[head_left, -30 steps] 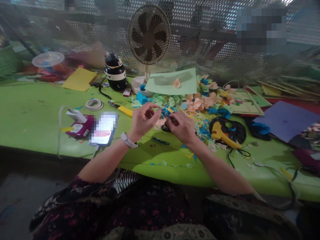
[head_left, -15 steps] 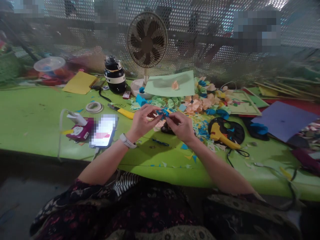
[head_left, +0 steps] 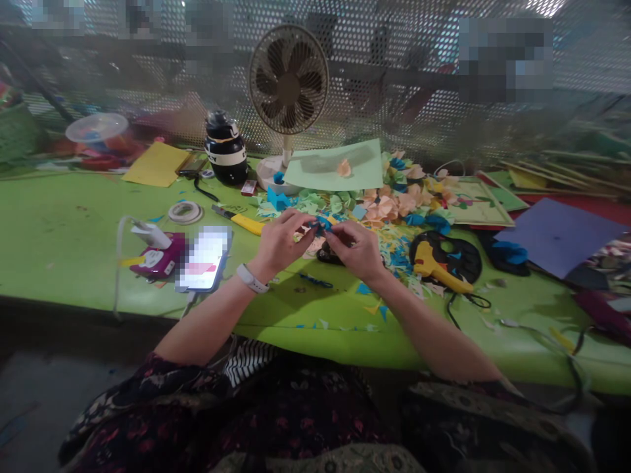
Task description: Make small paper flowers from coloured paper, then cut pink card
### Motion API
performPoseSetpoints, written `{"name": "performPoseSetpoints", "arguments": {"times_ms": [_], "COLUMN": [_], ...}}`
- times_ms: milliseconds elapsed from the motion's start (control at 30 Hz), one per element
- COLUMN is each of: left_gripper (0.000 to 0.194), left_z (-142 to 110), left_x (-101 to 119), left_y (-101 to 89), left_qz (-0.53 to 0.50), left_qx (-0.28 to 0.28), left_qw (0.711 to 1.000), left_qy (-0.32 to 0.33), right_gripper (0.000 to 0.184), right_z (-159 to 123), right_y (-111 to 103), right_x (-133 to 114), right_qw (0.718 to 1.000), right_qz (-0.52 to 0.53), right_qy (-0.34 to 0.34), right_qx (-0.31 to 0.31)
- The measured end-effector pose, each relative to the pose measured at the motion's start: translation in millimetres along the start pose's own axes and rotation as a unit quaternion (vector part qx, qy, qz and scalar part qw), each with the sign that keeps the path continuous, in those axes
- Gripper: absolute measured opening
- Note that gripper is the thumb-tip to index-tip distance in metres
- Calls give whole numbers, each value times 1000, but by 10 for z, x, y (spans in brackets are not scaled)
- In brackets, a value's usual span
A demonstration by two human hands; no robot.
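Note:
Between my two hands is a small blue paper flower (head_left: 324, 225), pinched at its edges above the green table (head_left: 276, 315). My left hand (head_left: 284, 242), with a white band on the wrist, grips its left side with thumb and fingertips. On its right side, the thumb and fingertips of my right hand (head_left: 359, 248) are closed. Part of the flower is hidden by my fingers. Just below the hands lies a dark object (head_left: 328, 255), partly covered. Paper scraps (head_left: 394, 244) are strewn around, and peach paper flowers (head_left: 387, 205) are heaped behind.
A yellow glue gun (head_left: 438, 268) rests on a black pad at right. To the left are a phone (head_left: 204, 258), a tape roll (head_left: 185, 211) and a yellow-handled cutter (head_left: 244, 221). A fan (head_left: 288, 85) and a black bottle (head_left: 225, 150) stand behind. A purple sheet (head_left: 562, 235) lies far right.
My fingers have shifted very slightly on the blue paper flower, which stays at about the same place. The view has moved a touch; nothing else differs visibly.

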State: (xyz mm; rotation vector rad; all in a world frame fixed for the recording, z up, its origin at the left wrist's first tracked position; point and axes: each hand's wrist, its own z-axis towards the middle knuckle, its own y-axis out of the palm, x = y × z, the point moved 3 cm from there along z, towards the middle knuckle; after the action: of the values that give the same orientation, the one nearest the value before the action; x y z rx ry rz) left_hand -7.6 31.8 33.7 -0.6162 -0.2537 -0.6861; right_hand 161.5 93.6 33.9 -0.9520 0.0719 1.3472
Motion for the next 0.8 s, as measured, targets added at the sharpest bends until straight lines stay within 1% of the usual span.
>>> {"name": "performPoseSetpoints", "arguments": {"times_ms": [167,300,467,667,800], "left_gripper": [10,10,11,8,9], "left_z": [-4,-4,-11,-17,-18], "left_x": [-10,2,-4,-11,-13], "left_y": [11,6,14,22,26], "left_qz": [0,11,9,-3,-10], "left_qx": [0,4,-1,6,10], "left_qw": [1000,1000,1000,1000,1000], "left_qy": [0,4,-11,-13,-23], "right_gripper": [19,19,21,16,17], "right_z": [10,7,2,4,-5], "right_y": [-8,-8,-11,-21,-6], "right_x": [-25,-33,-28,-70,-48], "right_qw": [1000,1000,1000,998,996], "right_qz": [20,14,7,-1,-29], "right_qy": [-4,-5,-2,-63,-82], "right_qx": [-1,-2,-8,7,13]}}
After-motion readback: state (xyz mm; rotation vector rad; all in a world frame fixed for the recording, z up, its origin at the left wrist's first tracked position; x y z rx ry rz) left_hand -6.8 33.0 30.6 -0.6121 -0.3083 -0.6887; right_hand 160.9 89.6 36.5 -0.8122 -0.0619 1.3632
